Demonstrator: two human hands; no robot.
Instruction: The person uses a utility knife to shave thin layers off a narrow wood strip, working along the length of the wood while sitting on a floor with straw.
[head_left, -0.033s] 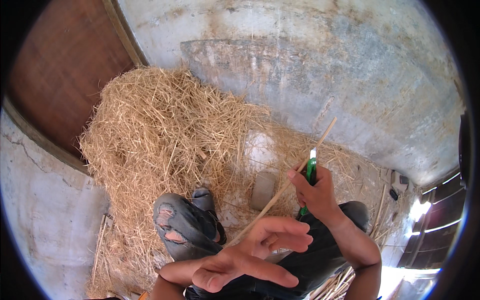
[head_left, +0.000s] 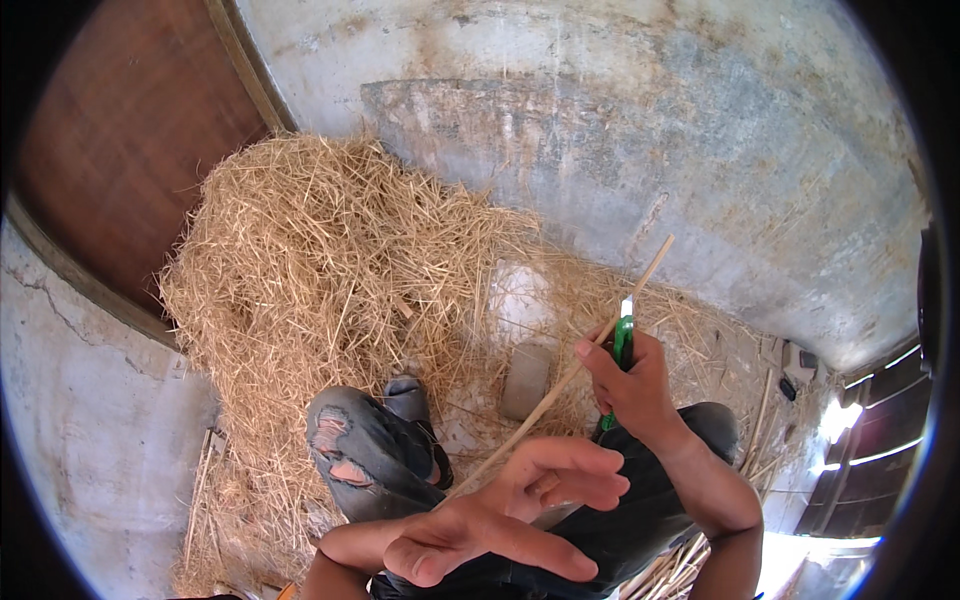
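My right hand (head_left: 638, 388) is closed round a green utility knife (head_left: 624, 340), its pale tip pointing away from me. The thumb of that hand presses on a long, thin wooden stick (head_left: 545, 403), which slants from far right to near left beside the knife. In front of my lap, my left hand (head_left: 500, 510) is raised with its fingers spread and bent. The stick's near end passes out of sight behind that hand. Whether the left hand touches the stick cannot be made out.
A large straw heap (head_left: 330, 240) lies at the left against the stained wall (head_left: 650, 130) and a brown door (head_left: 130, 150). A grey brick (head_left: 526, 381) stands on the straw-strewn floor between my legs. Thin sticks (head_left: 672, 572) lie by my right leg. Small dark objects (head_left: 788, 388) lie farther right.
My left hand's fingers have shifted very slightly. The right hand, knife and stick hold the same place.
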